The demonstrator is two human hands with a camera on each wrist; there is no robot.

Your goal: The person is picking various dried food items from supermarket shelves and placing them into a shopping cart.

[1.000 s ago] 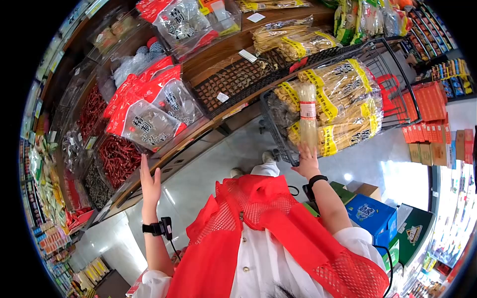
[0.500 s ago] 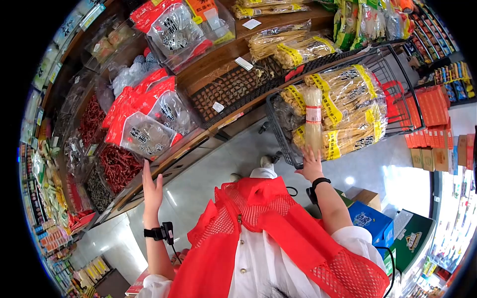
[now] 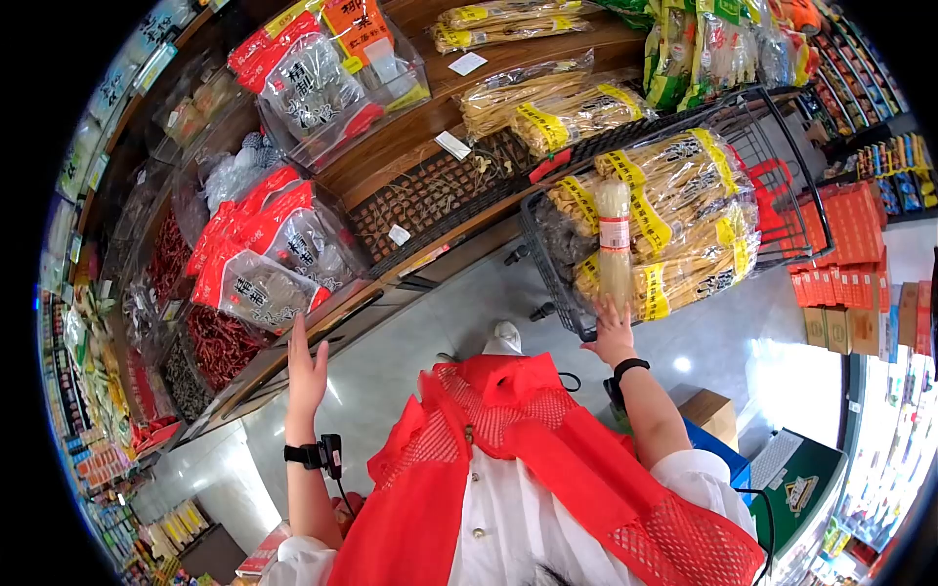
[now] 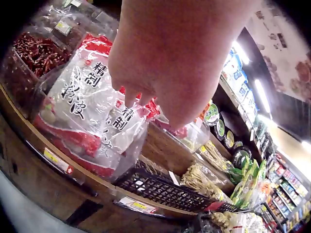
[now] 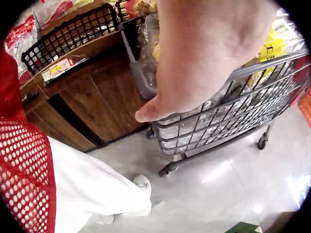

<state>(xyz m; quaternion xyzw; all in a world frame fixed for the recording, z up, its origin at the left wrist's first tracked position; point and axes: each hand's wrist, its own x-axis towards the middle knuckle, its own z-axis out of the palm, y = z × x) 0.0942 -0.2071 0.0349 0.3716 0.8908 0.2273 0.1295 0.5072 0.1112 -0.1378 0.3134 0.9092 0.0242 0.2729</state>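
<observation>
In the head view my left hand (image 3: 309, 374) is raised with fingers straight and thumb apart. Its fingertips are at the lower edge of a clear, red-topped bag (image 3: 262, 291) on the shelf. My right hand (image 3: 613, 342) rests at the near rim of a dark wire shopping cart (image 3: 547, 283), fingers extended toward the end of a pale noodle bundle (image 3: 614, 256) with a white and red label. That bundle lies across several yellow-banded packs of dried sticks (image 3: 684, 195) in the cart. In the right wrist view the thumb reaches over the cart's corner; the other fingers are hidden.
A wooden display shelf (image 3: 391, 293) runs along the left and front, with a black basket (image 3: 449, 200) and red dried chillies (image 3: 220, 347). Red cartons (image 3: 845, 234) are stacked beyond the cart. A cardboard box (image 3: 710, 415) and a green box (image 3: 796, 488) stand at right.
The shelf goods have shifted left in the head view, and the floor boxes down and right. My hands keep nearly the same pose, with the right hand still at the cart.
</observation>
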